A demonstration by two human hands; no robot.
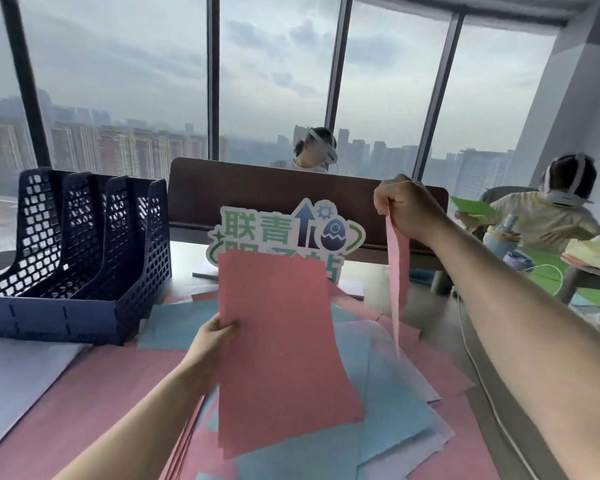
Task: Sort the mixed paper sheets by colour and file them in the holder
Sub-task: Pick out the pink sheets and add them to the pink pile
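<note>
Above a worktop (25,379) strewn with pink and blue paper, the left hand (211,341) grips a pink stack (281,348) while the right hand (407,207) pinches a dangling pink sheet (397,271), which could slip; the holder (73,251) stands unfilled.

My left hand (212,336) is raised in front of me, forearm entering from the lower left and angled up toward the centre. Its thumb lies on the near face of a stack of pink sheets (281,351), fingers curled behind, pinching the stack's left edge. My right hand (404,206) is higher and farther out, arm extended from the lower right, wrist bent down. Its fingers are curled into a fist, pinching the top of a single pink sheet (397,271) hanging edge-on below it.
</note>
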